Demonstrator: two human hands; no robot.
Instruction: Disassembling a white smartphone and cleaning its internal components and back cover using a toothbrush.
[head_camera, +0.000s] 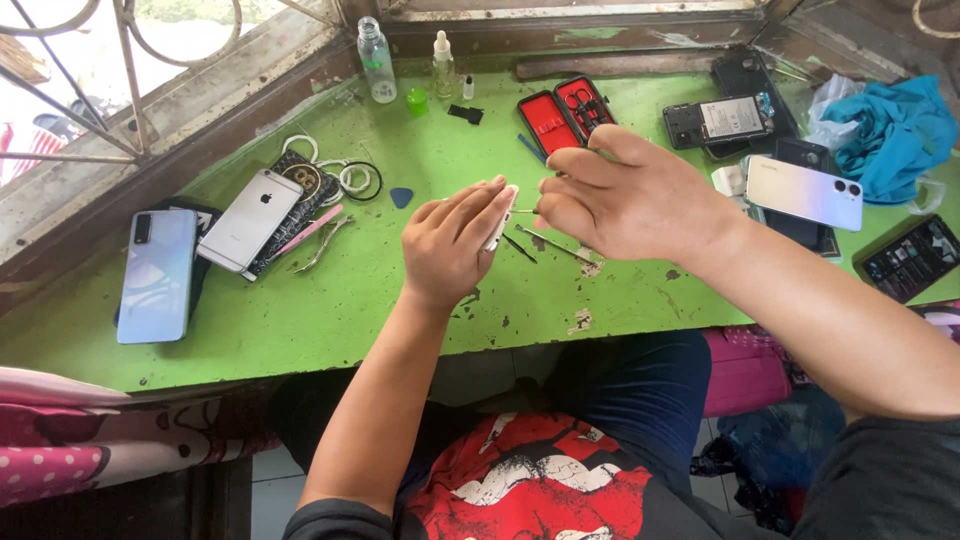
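Centre frame, over the chipped green-painted worktop: my left hand is curled, pinching a small white flat piece upright between thumb and fingers. My right hand has its fingers pressed together on a thin metal tool whose tip meets the white piece; I cannot tell the exact grip. Best handled, I judge, by bracing both wrists and keeping the tip pressure light.

Left of frame: pale blue glossy smartphone, silver smartphone, steel tweezers.
Upper centre: clear plastic bottle, open red-lined tool case.
Right: opened phone with its battery showing, crumpled teal cloth.
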